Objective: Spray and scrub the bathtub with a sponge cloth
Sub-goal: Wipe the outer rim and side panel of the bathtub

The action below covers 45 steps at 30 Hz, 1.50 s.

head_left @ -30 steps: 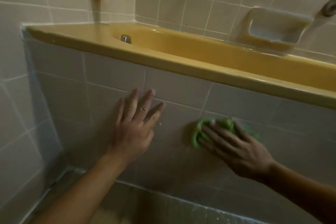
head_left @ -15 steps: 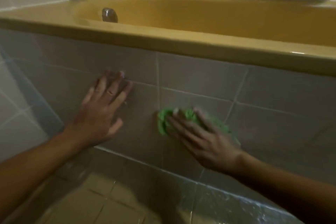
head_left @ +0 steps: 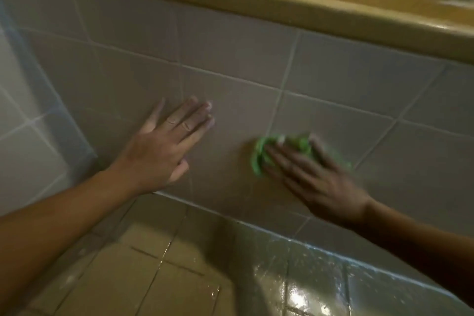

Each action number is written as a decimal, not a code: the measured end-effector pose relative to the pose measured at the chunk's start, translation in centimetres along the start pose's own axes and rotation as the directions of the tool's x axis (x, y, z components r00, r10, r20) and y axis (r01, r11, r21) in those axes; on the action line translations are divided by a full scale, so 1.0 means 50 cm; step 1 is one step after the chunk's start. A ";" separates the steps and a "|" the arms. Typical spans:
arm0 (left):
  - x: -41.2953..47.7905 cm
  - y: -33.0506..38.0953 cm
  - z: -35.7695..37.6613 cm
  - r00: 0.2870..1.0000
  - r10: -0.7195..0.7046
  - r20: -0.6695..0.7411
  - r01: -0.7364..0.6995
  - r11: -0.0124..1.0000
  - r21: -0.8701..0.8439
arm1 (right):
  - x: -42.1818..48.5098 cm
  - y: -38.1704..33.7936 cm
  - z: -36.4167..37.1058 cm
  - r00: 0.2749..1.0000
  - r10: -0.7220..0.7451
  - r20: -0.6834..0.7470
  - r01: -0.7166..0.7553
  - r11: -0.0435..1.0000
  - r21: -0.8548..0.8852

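Observation:
The yellow bathtub [head_left: 295, 5] runs across the top of the view, with its grey tiled front panel [head_left: 230, 59] below the rim. My right hand [head_left: 313, 174] presses a green sponge cloth [head_left: 259, 156] flat against a low tile of that panel, fingers spread over the cloth; the hand is motion-blurred. To its left my left hand [head_left: 164, 146] rests flat on the panel with straight fingers and holds nothing. No spray bottle is in view.
A wet, shiny tiled floor [head_left: 295, 285] lies below the panel. A pale tiled side wall [head_left: 23, 136] stands at the left, meeting the panel in a corner.
The view has dropped lower and closer to the panel, so the faucet and tub basin have left the frame. My right hand keeps rubbing the cloth on the low tile; my left hand stays flat.

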<state>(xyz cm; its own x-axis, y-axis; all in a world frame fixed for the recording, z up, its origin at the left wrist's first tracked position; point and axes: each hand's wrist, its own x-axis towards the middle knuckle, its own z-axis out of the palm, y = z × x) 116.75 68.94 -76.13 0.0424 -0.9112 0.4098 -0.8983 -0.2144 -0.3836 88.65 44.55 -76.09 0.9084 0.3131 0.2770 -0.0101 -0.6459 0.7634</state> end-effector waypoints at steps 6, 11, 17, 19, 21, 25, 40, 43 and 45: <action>-0.100 -0.017 0.066 0.991 -0.024 0.132 0.042 0.990 -0.133 | 0.077 0.026 -0.031 0.995 -0.098 0.016 0.098 0.995 0.019; -0.208 0.000 0.153 0.911 -0.215 0.353 0.319 0.908 -0.272 | 0.268 0.060 -0.103 0.909 0.312 -0.276 -0.319 0.948 0.023; -0.305 0.054 0.240 0.560 -0.436 0.705 0.802 0.499 -0.328 | 0.173 -0.064 0.016 0.959 -0.254 0.129 0.253 0.967 0.030; -0.345 0.071 0.264 0.523 -0.450 0.723 0.833 0.451 -0.321 | 0.180 -0.064 0.024 0.908 -0.387 0.160 0.389 0.921 0.019; -0.401 0.084 0.301 0.570 -0.430 0.700 0.794 0.509 -0.333 | 0.242 -0.056 -0.004 0.946 -0.314 0.075 0.311 0.949 0.059; -0.459 0.092 0.360 0.691 -0.424 0.585 0.692 0.622 -0.365 | 0.410 -0.019 -0.081 0.972 0.143 -0.184 -0.126 0.987 0.103; -0.435 0.117 0.382 0.644 -0.608 0.466 0.765 0.539 -0.354 | 0.637 -0.085 -0.063 0.908 0.224 -0.353 -0.196 0.974 0.115; -0.440 0.120 0.386 0.635 -0.624 0.456 0.772 0.531 -0.348 | 0.644 -0.141 -0.032 0.913 0.245 -0.328 -0.201 0.966 0.163; -0.443 0.122 0.393 0.652 -0.651 0.389 0.758 0.559 -0.335 | 0.601 -0.199 0.020 0.985 -0.106 -0.138 0.124 0.983 0.134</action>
<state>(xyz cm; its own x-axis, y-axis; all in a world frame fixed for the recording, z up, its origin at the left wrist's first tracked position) 118.91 80.92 -103.82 0.7826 -0.5910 0.1955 -0.6166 -0.6930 0.3735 116.48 59.69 -75.95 0.8383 0.4723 0.2725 0.1589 -0.6896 0.7065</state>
